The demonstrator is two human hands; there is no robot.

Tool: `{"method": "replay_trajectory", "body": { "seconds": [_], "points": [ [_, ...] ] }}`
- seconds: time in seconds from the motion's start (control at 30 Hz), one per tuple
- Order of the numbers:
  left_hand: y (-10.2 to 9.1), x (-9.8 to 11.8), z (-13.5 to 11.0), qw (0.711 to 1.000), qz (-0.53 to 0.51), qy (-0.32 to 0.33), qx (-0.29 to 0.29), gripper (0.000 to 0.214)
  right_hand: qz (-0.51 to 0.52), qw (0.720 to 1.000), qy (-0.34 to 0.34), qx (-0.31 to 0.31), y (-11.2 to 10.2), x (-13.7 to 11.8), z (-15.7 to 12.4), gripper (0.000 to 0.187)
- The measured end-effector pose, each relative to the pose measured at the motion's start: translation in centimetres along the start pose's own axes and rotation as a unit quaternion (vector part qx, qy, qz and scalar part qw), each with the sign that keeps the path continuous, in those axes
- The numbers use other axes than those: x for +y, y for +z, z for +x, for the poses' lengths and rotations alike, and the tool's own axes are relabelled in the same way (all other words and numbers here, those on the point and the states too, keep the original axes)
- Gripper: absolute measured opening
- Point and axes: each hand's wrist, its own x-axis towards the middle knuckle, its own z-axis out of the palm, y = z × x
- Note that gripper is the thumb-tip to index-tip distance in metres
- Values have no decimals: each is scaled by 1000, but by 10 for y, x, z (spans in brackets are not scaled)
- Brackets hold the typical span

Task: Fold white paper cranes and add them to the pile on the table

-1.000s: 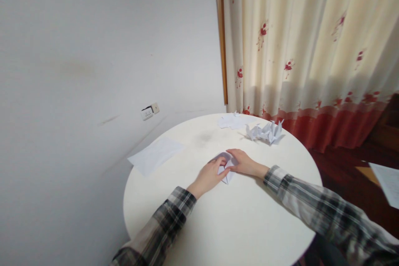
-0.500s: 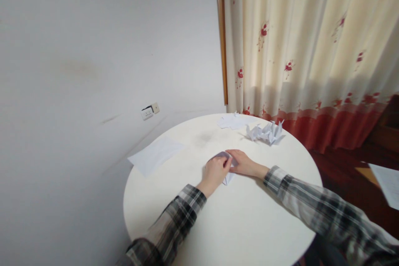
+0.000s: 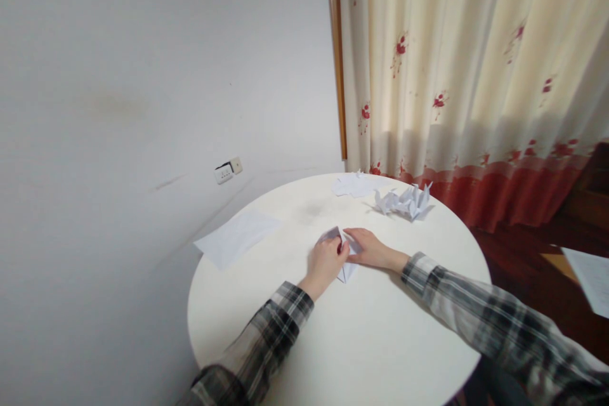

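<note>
A small folded piece of white paper point(image 3: 346, 273) lies on the round white table point(image 3: 375, 342), partly covered by both hands. My left hand point(image 3: 326, 261) has its fingers curled over the paper's left side, pinching it with thumb and forefinger. From the right, my right hand point(image 3: 373, 249) presses its fingers onto the paper's right part. One pointed corner of the paper sticks up beyond the left fingers, and another point shows below the hands. How the middle is folded is hidden.
Several folded paper cranes point(image 3: 404, 202) stand at the table's far right. Scraps of paper point(image 3: 352, 185) lie at the back edge. A white sheet point(image 3: 235, 238) overhangs the left edge. Wall point(image 3: 118, 171) and curtain point(image 3: 428, 139) close off the far side.
A pointed corner of the paper now rises beyond my left fingers. My left fingers have shifted slightly on the paper; my right hand has barely moved.
</note>
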Motion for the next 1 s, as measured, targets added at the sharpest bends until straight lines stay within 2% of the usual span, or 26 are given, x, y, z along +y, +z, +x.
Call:
{"method": "replay_trajectory", "body": {
  "seconds": [0.13,0.5,0.8,1.0],
  "points": [
    [-2,2,1,999,-23,33,0,24,-2,1000,-7,-1,2,2,0,63],
    [15,-12,9,998,-63,13,-25,25,1,1000,-10,9,6,6,-2,69],
    [19,-16,10,993,-106,41,-19,21,-3,1000,-2,1,4,3,-3,71],
    [20,-20,11,991,-118,46,-37,20,2,1000,0,1,2,1,-3,70]
  ]
}}
